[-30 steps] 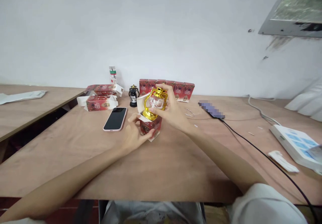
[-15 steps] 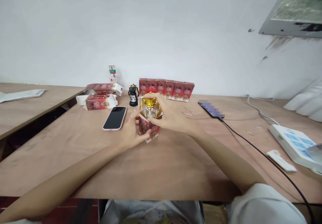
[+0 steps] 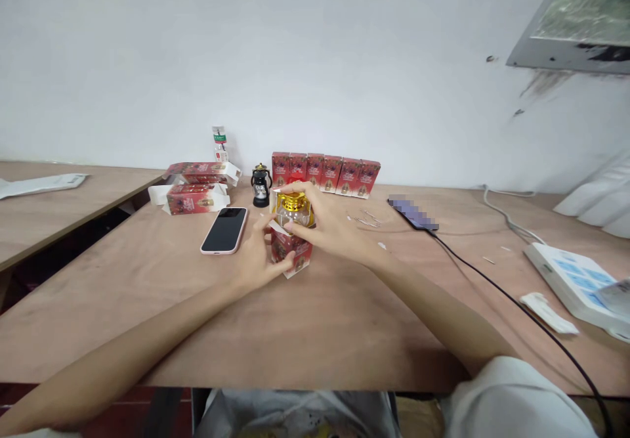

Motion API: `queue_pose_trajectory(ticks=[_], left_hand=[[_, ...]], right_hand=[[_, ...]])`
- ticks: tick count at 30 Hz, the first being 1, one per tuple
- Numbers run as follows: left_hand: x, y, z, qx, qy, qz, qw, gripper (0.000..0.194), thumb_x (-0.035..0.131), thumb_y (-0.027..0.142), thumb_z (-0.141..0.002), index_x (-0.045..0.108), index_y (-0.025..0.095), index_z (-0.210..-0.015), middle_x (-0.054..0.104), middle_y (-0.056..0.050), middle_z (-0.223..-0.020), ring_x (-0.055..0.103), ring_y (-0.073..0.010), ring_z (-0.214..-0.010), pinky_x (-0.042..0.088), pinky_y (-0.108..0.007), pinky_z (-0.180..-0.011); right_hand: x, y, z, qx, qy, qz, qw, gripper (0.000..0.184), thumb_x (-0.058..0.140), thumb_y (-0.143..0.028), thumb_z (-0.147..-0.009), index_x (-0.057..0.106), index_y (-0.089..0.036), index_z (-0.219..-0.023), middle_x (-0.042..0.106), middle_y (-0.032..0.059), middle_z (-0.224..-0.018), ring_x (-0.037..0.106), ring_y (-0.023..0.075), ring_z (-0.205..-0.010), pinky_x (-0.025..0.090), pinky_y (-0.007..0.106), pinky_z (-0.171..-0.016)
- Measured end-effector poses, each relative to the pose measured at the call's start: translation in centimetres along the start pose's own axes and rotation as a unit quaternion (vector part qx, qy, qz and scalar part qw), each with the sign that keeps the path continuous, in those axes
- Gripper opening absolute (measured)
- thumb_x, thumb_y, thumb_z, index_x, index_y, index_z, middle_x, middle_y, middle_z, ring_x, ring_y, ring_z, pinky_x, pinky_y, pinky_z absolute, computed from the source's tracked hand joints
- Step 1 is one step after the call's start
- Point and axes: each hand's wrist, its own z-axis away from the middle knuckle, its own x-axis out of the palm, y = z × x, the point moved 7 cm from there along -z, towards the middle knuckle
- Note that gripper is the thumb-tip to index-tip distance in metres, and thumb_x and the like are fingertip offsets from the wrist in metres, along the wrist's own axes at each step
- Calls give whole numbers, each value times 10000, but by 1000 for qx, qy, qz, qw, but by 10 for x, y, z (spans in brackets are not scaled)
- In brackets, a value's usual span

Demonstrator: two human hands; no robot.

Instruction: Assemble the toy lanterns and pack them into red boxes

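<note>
The wooden table (image 3: 335, 333) bears everything. The left hand (image 3: 252, 259), half-curled, and right hand (image 3: 331, 226), part-closed, hold respectively an open red box (image 3: 298, 261) and gold lantern (image 3: 295, 203) — base apparently inside, top outside, white flap (image 3: 279, 228) unclosed.

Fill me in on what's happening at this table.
The left hand steadies an open red box while the right hand holds a gold lantern at its mouth, the top still sticking out. A small black lantern and a phone lie nearby; a row of six similar boxes stands behind.
</note>
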Motion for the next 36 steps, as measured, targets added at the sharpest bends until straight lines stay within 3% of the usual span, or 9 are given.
queue_pose_trajectory(ticks=[4,10,14,17,21,27,29,32,36], left_hand=[[1,-4,3,-1,6,-4,1000,776,653,276,-734,207,254,-1369,482,-111,-1215,636,-141,-769,560,-317,-670],[1,2,3,54,12,18,998,802,653,274,-741,207,267,-1408,518,-89,-1189,612,-172,-872,552,-320,-706],[0,7,1,84,1,-6,996,812,678,276,-713,253,259,-1405,560,-74,-1134,601,-200,-902,536,-355,-752],[0,12,0,97,-23,-9,995,810,677,264,-700,275,272,-1403,564,-78,-1158,609,-220,-927,532,-384,-785],[0,14,1,91,-35,15,995,853,661,270,-709,218,295,-1437,524,-89,-1283,573,-263,-1087,515,-413,-870],[6,8,7,80,-74,21,994,974,629,295,-721,27,276,-1486,466,-108,-1348,560,-253,-1074,520,-393,-848],[7,8,8,90,-85,7,992,959,612,298,-733,22,266,-1488,463,-119,-1323,554,-258,-1065,520,-389,-831],[6,12,9,113,-99,-5,989,839,581,290,-765,141,278,-1479,435,-115,-1294,535,-260,-1086,506,-384,-855],[2,20,6,127,-104,15,986,684,543,258,-797,284,304,-1429,436,-89,-1205,518,-243,-1088,494,-367,-874]], right_hand=[[1,0,0,-4,-5,18,1000,389,563,-183,-800,455,-254,-1167,534,52,-1242,521,209,-1128,427,383,-943],[-3,-1,-1,-20,-11,48,999,368,575,-166,-762,471,-233,-1109,539,51,-1187,525,205,-1082,437,354,-871],[-5,-2,0,4,-41,106,994,354,619,-115,-710,508,-201,-1035,591,45,-1037,552,197,-936,428,313,-762],[-4,-2,-1,22,-81,170,982,221,639,-85,-699,569,-175,-888,617,37,-884,545,178,-799,387,278,-677],[1,-4,0,10,-138,157,978,54,627,-130,-769,635,-178,-793,652,23,-823,550,146,-732,368,250,-645],[4,-12,5,-12,-206,146,968,263,492,-60,-825,710,-207,-807,702,-3,-784,582,120,-662,391,238,-628],[-2,-12,5,-14,-195,139,971,333,436,-39,-827,709,-218,-896,713,-3,-849,607,128,-711,417,244,-663],[-16,-9,4,-28,-140,118,983,407,377,-41,-834,654,-226,-1067,688,20,-1051,626,161,-913,461,286,-785],[-29,-2,1,-73,-61,103,990,417,406,-113,-873,520,-259,-1246,564,64,-1253,513,208,-1180,425,403,-975]])
